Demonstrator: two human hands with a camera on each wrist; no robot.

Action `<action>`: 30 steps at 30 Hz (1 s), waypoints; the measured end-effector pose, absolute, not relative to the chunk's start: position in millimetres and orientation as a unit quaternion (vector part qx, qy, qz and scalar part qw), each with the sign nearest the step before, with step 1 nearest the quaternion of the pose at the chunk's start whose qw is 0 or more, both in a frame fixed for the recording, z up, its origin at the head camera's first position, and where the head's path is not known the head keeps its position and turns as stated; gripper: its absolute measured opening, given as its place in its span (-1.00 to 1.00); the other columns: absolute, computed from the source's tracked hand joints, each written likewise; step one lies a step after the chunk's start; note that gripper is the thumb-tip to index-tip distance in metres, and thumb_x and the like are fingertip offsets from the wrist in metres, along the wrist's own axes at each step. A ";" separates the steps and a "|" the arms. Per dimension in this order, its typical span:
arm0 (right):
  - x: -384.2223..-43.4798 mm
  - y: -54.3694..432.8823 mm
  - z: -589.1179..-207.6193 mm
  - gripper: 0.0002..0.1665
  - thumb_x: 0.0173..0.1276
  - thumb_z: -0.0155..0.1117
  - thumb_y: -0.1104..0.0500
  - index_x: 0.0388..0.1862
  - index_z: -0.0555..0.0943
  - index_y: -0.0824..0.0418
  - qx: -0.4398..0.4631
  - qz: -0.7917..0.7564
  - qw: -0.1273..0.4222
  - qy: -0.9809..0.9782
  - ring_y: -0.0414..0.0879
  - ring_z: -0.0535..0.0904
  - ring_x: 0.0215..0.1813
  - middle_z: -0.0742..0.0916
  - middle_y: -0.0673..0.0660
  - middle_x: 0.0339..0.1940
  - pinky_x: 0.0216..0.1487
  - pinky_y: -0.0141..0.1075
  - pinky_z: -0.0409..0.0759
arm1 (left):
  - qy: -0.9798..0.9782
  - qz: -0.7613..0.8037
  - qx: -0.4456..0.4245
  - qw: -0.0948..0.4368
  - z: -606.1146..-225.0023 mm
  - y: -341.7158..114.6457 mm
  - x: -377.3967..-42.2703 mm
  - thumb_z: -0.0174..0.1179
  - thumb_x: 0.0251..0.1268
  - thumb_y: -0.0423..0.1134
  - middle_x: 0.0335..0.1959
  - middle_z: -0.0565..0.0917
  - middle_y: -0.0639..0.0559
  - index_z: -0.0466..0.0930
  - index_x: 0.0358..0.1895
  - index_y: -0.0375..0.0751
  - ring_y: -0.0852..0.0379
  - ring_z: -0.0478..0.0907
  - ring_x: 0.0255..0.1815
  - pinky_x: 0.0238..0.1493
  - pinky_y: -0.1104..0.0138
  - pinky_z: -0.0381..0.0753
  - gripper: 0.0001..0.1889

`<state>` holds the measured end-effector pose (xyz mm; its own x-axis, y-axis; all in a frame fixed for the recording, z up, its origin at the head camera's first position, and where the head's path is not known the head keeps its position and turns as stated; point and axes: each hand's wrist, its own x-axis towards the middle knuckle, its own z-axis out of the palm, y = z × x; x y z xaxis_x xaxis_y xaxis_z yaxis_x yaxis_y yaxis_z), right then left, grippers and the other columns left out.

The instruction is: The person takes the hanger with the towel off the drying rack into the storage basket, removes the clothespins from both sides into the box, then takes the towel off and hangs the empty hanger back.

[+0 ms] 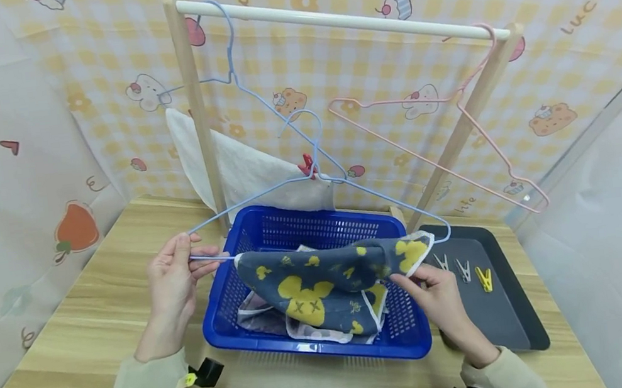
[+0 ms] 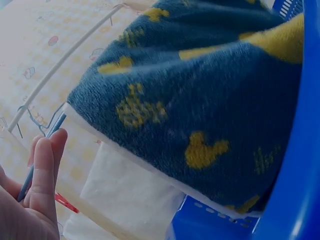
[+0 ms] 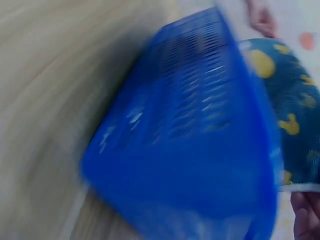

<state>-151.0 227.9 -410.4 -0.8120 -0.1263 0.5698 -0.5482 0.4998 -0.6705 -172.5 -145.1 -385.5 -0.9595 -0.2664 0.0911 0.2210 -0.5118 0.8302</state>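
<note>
My left hand (image 1: pixel 174 278) grips the left end of a blue clothes hanger (image 1: pixel 265 194), held up above the blue basket (image 1: pixel 230 348). Draped over the hanger's lower bar is a dark blue towel (image 1: pixel 332 283) with yellow mouse-head prints and white edging. My right hand (image 1: pixel 438 294) pinches the towel's edge near the hanger's right end. In the left wrist view the left fingers (image 2: pixel 44 175) lie around the hanger bar beside the towel's white edge. The right wrist view is blurred, with only the right fingertips (image 3: pixel 305 215) showing below the towel.
More cloths (image 1: pixel 261 316) lie in the basket. A rack (image 1: pixel 338 21) behind holds another blue hanger (image 1: pixel 267 100) with a white cloth (image 1: pixel 251 168) and red clip (image 1: pixel 307 165), plus a pink hanger (image 1: pixel 396 142). At right, a dark tray (image 1: pixel 506 319) holds two grey clips and a yellow clip (image 1: pixel 485 279).
</note>
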 end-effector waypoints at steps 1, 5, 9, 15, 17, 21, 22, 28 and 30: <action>-151.7 228.1 -412.5 -0.71 -0.10 0.40 0.56 -0.64 0.60 0.21 0.227 0.434 0.241 -0.838 -0.36 0.22 -0.69 0.42 -0.11 -0.78 -0.77 -0.45 0.20 | -0.473 -0.870 0.027 0.139 -385.2 -145.0 -172.6 -0.06 0.44 -0.24 -0.59 0.70 -0.06 0.56 -0.39 -0.21 0.08 0.69 -0.56 -0.53 0.41 0.67 -0.74; -153.6 230.0 -417.9 -0.64 -0.11 0.47 0.47 -0.71 0.56 0.06 0.282 0.392 0.225 -0.846 -0.41 0.30 -0.68 0.52 -0.14 -0.76 -0.71 -0.56 0.30 | -0.466 -0.873 0.027 0.143 -384.8 -144.6 -173.2 -0.05 0.44 -0.23 -0.59 0.70 -0.07 0.55 -0.39 -0.22 0.05 0.69 -0.54 -0.53 0.40 0.67 -0.74; -151.4 232.1 -416.1 -0.79 0.01 0.44 0.41 -0.62 0.62 0.17 0.238 0.425 0.149 -0.861 -0.40 0.39 -0.65 0.61 -0.15 -0.69 -0.66 -0.53 0.42 | -0.467 -0.872 0.018 0.147 -384.1 -145.1 -173.9 -0.06 0.44 -0.24 -0.59 0.70 -0.08 0.55 -0.38 -0.23 0.03 0.69 -0.53 -0.53 0.40 0.67 -0.75; -150.9 228.8 -395.9 -0.71 0.14 0.29 0.49 -0.13 0.64 0.30 0.086 0.623 0.112 -0.770 -0.24 0.64 -0.25 0.73 -0.09 -0.27 -0.26 -0.43 0.65 | -0.484 -0.860 0.004 0.161 -384.5 -147.7 -174.2 -0.03 0.43 -0.23 -0.58 0.70 -0.08 0.56 -0.36 -0.24 0.05 0.69 -0.55 -0.53 0.39 0.67 -0.76; -152.6 227.0 -391.8 -0.71 0.16 0.27 0.49 -0.19 0.68 0.22 0.064 0.656 0.124 -0.741 -0.22 0.65 -0.23 0.74 -0.04 -0.29 -0.22 -0.42 0.65 | -0.489 -0.856 -0.001 0.165 -386.0 -148.0 -174.4 -0.03 0.43 -0.23 -0.57 0.71 -0.07 0.55 -0.35 -0.24 0.05 0.69 -0.54 -0.53 0.39 0.67 -0.76; -155.1 225.9 -396.1 -0.84 0.12 0.33 0.48 -0.42 0.69 0.25 0.082 0.631 0.134 -0.760 -0.27 0.56 -0.47 0.70 -0.04 -0.53 -0.45 -0.47 0.56 | -0.493 -0.851 -0.011 0.180 -389.4 -147.7 -174.9 -0.05 0.45 -0.24 -0.56 0.71 -0.07 0.55 -0.34 -0.26 0.05 0.69 -0.55 -0.53 0.39 0.67 -0.76; -155.2 226.2 -399.2 -0.88 0.09 0.35 0.46 -0.47 0.68 0.28 0.096 0.602 0.135 -0.781 -0.30 0.50 -0.56 0.66 -0.06 -0.62 -0.55 -0.49 0.49 | -0.494 -0.849 -0.009 0.184 -389.6 -147.5 -175.1 -0.06 0.45 -0.24 -0.57 0.71 -0.07 0.54 -0.34 -0.26 0.05 0.69 -0.55 -0.54 0.39 0.67 -0.76; -153.7 228.5 -418.1 -0.85 0.02 0.48 0.32 -0.59 0.64 0.20 0.181 0.391 0.093 -0.898 -0.39 0.27 -0.72 0.57 -0.11 -0.74 -0.77 -0.50 0.24 | -0.502 -0.842 0.018 0.198 -386.6 -145.9 -176.3 -0.06 0.45 -0.23 -0.60 0.70 -0.05 0.53 -0.36 -0.24 0.08 0.68 -0.58 -0.57 0.39 0.66 -0.75; -154.2 228.4 -420.8 -0.83 0.02 0.49 0.29 -0.60 0.63 0.16 0.182 0.354 0.063 -0.915 -0.40 0.26 -0.72 0.55 -0.12 -0.73 -0.77 -0.51 0.22 | -0.497 -0.844 0.021 0.199 -385.7 -146.2 -176.3 -0.07 0.45 -0.25 -0.61 0.70 -0.06 0.53 -0.36 -0.25 0.07 0.68 -0.58 -0.57 0.39 0.66 -0.75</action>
